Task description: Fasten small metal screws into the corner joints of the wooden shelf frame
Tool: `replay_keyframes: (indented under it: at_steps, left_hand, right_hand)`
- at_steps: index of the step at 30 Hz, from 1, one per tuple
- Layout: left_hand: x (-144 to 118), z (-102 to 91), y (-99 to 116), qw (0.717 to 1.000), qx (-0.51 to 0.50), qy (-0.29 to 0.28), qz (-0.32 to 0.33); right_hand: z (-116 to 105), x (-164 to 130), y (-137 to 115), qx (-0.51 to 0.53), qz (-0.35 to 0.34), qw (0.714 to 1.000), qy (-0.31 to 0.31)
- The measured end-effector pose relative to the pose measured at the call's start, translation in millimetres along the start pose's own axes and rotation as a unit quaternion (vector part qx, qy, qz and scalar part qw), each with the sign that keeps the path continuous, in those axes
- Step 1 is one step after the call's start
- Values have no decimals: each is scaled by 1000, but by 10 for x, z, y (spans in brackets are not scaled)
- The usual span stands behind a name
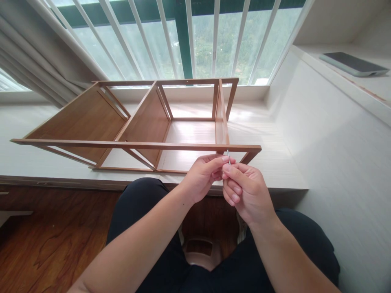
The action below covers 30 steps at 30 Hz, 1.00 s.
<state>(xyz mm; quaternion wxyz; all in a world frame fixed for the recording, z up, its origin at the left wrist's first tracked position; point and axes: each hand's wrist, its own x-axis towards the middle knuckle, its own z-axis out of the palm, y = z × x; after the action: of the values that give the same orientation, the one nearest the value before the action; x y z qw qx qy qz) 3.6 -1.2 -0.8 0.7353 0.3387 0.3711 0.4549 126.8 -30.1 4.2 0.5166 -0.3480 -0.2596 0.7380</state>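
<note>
A brown wooden shelf frame (183,147) lies on its side on a pale ledge, its panels standing between the long rails. At the right end of the near rail, a thin metal rod (229,157) points up to the rail's edge; whether it is a bolt or a hex key I cannot tell. My right hand (246,187) pinches its lower end between thumb and forefinger, other fingers curled. Closed beside it, my left hand (203,175) has its thumb and forefinger tips against the rod, just below the rail. Its remaining fingers are partly hidden.
The pale ledge (259,134) runs below a barred window (201,40). A grey curtain (39,49) hangs at left. On a side shelf at upper right lies a dark-screened flat device (354,63). A small stool (201,258) shows between my legs.
</note>
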Motion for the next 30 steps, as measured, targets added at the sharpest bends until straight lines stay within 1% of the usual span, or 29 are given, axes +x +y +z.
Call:
replay_keyframes:
  at_steps: [5,7,11,16,21,24,27,30]
  left_hand:
    - [3,0,-3,1000,-4,-7,-8]
    - [5,-3,-6,1000,-4,-14,-15]
    - [9,-12,-14,999,-12,-20,-35]
    - [1,-16,-6,999,-9,-11,-29]
    - [-28,-6,27,999,-6,-4,-36]
    - [-40,-5,43,999,-5,-3,-39]
    - [-38,-15,44,999,-2,-7,-41]
    - [-27,-34,30,999,-2,-11,-34]
  right_hand:
    - [15,-21,6,-60,-46,996,42]
    - [16,-29,19,-63,-58,995,46]
    - [13,-32,49,-18,-36,999,21]
    - [16,-16,72,46,-12,999,-17]
    - [36,-15,83,128,8,989,-66]
    - [42,-13,91,161,25,983,-85]
    - [35,-4,102,166,30,981,-95]
    - [23,1,111,128,13,989,-80]
